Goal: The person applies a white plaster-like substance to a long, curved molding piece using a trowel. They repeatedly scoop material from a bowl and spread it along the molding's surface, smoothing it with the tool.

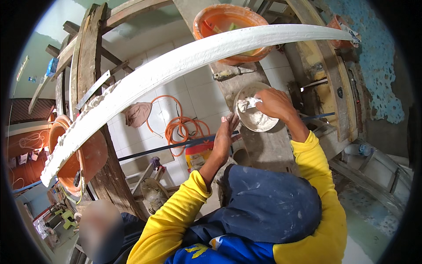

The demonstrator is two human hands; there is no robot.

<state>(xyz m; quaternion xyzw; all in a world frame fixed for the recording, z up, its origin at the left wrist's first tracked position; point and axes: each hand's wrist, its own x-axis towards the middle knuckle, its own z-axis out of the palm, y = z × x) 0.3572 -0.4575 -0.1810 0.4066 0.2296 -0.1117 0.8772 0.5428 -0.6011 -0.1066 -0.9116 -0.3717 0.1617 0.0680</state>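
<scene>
My right hand (274, 103) grips a small scraper (251, 102) with white paste on its blade, inside a round bowl (246, 125) of white paste on a worn plank. My left hand (226, 132) is held edge-up at the bowl's left side, fingers stretched out along it, with pale smears on the fingertips. A long white moulding (176, 61) arches across the view above both hands, with rough lumpy paste along its left end. A paste-covered tool (233, 71) lies on the plank beyond the bowl.
Orange tubs (204, 15) sit behind the moulding and at left (90, 163). An orange hose (180, 127) lies coiled on the tiled floor (193, 83). Timber beams (94, 53) frame both sides. Another person (127, 231) is at lower left. A blue-patched wall (378, 75) stands at right.
</scene>
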